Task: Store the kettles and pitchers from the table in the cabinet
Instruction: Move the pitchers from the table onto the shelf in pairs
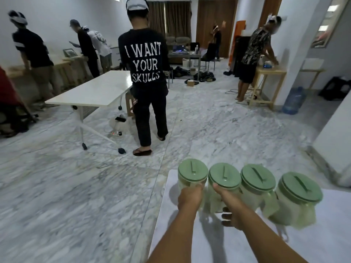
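Observation:
Several clear pitchers with green lids stand in a row on a white table (190, 234) at the lower right. My left hand (190, 198) is closed around the handle side of the leftmost pitcher (192, 172). My right hand (228, 207) grips the handle of the second pitcher (224, 176). Two more pitchers stand to the right, the third pitcher (257, 179) and the fourth pitcher (298, 190), both untouched. Every pitcher is upright on the tabletop. No cabinet can be made out for certain.
A person in black (148, 73) stands on the marble floor ahead, beside a white folding table (91, 92). Other people work at wooden benches along the left wall and at the right. A blue water jug (293, 99) sits by a white wall at right.

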Demonstrator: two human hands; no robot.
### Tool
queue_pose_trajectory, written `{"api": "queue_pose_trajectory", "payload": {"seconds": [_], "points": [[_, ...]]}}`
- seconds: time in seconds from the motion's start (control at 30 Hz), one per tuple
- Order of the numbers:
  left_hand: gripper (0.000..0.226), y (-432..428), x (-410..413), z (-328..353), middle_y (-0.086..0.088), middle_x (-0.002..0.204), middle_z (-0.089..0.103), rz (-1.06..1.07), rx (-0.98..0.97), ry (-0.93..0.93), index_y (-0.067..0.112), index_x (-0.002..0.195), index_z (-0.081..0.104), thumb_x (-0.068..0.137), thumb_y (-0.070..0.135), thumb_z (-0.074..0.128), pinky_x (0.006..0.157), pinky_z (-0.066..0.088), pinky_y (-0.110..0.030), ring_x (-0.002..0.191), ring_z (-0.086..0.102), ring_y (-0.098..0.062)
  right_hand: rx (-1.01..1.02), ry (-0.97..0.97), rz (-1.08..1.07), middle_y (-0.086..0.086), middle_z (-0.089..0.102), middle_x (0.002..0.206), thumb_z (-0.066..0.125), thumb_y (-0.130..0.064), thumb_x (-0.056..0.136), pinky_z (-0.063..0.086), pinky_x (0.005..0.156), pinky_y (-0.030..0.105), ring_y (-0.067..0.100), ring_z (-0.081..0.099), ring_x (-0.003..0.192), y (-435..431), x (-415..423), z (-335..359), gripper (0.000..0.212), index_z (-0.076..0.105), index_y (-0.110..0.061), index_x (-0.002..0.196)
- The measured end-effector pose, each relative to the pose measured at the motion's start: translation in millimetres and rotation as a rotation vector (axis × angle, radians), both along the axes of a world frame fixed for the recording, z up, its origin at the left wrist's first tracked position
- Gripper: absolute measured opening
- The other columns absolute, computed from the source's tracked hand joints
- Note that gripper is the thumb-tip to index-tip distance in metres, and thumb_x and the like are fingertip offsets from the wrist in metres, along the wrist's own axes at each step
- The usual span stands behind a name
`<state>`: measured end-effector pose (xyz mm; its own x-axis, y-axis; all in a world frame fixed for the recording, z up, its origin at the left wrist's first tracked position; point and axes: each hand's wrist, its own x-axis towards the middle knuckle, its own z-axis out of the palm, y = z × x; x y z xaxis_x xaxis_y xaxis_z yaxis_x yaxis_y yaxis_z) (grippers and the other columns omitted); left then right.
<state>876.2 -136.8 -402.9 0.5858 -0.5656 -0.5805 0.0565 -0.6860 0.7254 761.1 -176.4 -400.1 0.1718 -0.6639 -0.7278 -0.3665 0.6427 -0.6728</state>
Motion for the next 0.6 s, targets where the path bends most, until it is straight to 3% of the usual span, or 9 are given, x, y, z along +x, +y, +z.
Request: {"api": "queue_pose_trajectory", "payload": {"seconds": [0.13, 0.37, 0.43, 0.6], "points": [[0.051, -4.8, 2.4, -9.6, -0.013, 0.115, 0.069, 0.032, -0.016, 0.046, 0.007, 0.117, 0.066, 0.091, 0.047, 0.051, 0.092, 0.052, -0.037, 0.106, 0.064, -0.03, 0.015, -0.062, 0.004, 0.009, 0.058, 0.095, 0.065, -0.054, 0.087, 0.046, 0.095, 0.047, 0.026, 0.054, 0.091, -4.9, 1.1, -7.4, 0.037, 0.063, -0.017, 0.093], [0.045, 2.6, 16.3, 1.5, -0.017, 0.117, 0.067, 0.078, -0.108, -0.042, 0.0, 0.116, 0.065, 0.097, 0.036, 0.045, 0.087, 0.051, -0.036, 0.107, 0.063, -0.035, -0.124, -0.107, -0.143, 0.011, 0.068, 0.108, 0.057, -0.04, 0.096, 0.046, 0.084, 0.042, 0.029, 0.06, 0.1, 9.2, 11.5, -6.7, 0.028, 0.067, -0.013, 0.098], [0.046, 9.8, 21.2, 12.2, -0.017, 0.11, 0.071, 0.111, -0.157, -0.003, 0.001, 0.11, 0.069, 0.093, 0.038, 0.048, 0.085, 0.054, -0.038, 0.1, 0.066, -0.035, -0.218, -0.081, -0.197, 0.015, 0.068, 0.11, 0.054, -0.031, 0.098, 0.048, 0.085, 0.043, 0.03, 0.06, 0.098, 13.2, 12.0, 2.2, 0.021, 0.064, -0.013, 0.09], [0.042, 43.0, 37.2, 72.7, -0.014, 0.101, 0.072, 0.067, -0.306, -0.022, 0.004, 0.097, 0.071, 0.093, 0.037, 0.046, 0.081, 0.053, -0.036, 0.094, 0.067, -0.033, -0.345, -0.132, -0.254, 0.016, 0.073, 0.105, 0.055, -0.024, 0.097, 0.046, 0.073, 0.038, 0.031, 0.061, 0.098, 52.4, 16.3, 55.1, 0.017, 0.064, -0.01, 0.101]]}}
